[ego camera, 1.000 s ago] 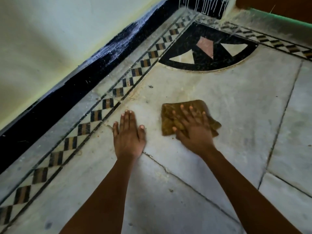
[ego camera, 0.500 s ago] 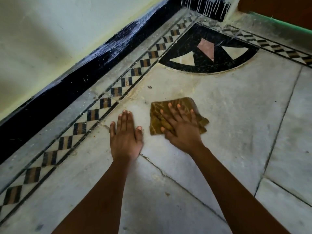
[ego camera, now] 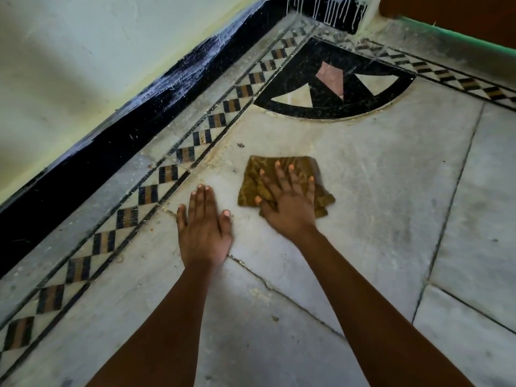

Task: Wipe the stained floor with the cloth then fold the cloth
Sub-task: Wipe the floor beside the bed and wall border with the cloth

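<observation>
Here the right hand (ego camera: 290, 208) lies flat on the cloth (ego camera: 255, 182), fingers spread and straight, pressing it against the floor (ego camera: 377, 177). The cloth is a brownish-gold rag with a faint darker pattern, folded or bunched into a rough square; no label or lettering can be read on it, and its right edge is blurred. It sits on the pale marble slab just below the black quarter-circle inlay (ego camera: 321, 107) with its pink and cream wedges, near the checkered border strip (ego camera: 173, 174) that runs along the wall. The left hand (ego camera: 203, 230) rests palm down on the bare floor just beside the cloth, apart from it, fingers straight and held close together with the thumb out to the side. A crack (ego camera: 268, 286) runs across the slab from under that hand toward the lower right. Yellowish grime shows along the border's edge near the cloth. A black skirting band (ego camera: 111, 143) flecked with white paint lines the base of the wall.
</observation>
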Demonstrator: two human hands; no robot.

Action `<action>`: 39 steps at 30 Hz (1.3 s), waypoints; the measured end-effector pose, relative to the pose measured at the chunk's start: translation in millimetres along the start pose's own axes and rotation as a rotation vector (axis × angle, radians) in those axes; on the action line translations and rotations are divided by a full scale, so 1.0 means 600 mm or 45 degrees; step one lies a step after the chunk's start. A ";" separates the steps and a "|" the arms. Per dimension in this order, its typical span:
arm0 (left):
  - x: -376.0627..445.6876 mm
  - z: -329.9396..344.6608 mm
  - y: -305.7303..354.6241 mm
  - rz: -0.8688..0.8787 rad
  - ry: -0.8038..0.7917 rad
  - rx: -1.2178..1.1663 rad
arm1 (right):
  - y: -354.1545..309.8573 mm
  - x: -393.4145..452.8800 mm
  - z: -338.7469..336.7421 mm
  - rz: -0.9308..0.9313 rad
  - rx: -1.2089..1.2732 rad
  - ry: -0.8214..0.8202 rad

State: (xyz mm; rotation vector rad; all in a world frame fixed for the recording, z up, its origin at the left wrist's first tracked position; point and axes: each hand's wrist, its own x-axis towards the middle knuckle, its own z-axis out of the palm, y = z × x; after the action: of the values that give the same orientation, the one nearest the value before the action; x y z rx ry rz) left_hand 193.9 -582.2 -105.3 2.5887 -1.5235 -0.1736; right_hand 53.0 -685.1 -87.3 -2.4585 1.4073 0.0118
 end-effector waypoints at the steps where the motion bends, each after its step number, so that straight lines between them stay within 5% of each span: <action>1: 0.000 0.000 -0.001 0.002 -0.001 -0.003 | 0.005 -0.028 0.005 -0.061 0.014 0.044; 6: -0.002 0.000 -0.001 -0.012 0.000 0.011 | 0.051 -0.110 0.013 -0.038 0.033 0.122; 12: 0.000 -0.002 0.000 -0.022 -0.018 0.017 | 0.023 0.011 -0.003 0.114 -0.130 0.035; 20: -0.003 -0.002 0.001 -0.013 0.008 0.017 | 0.053 -0.154 0.031 -0.166 -0.071 0.162; 23: -0.005 -0.002 0.000 -0.014 0.008 -0.002 | 0.088 -0.182 0.026 -0.027 -0.058 0.193; 29: -0.001 0.002 0.000 -0.019 -0.015 0.018 | 0.066 -0.022 -0.011 0.411 0.006 0.142; 35: -0.002 0.000 -0.001 -0.015 0.007 0.003 | 0.030 -0.135 0.031 -0.121 -0.082 0.149; 39: -0.003 0.001 -0.002 -0.014 0.002 -0.013 | 0.093 -0.190 0.022 0.062 -0.001 0.210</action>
State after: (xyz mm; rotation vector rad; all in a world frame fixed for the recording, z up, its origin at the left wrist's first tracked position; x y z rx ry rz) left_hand 193.8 -579.9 -105.9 2.5895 -1.5045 -0.1801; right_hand -51.4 -611.8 -96.7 -2.4738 1.5333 -0.1843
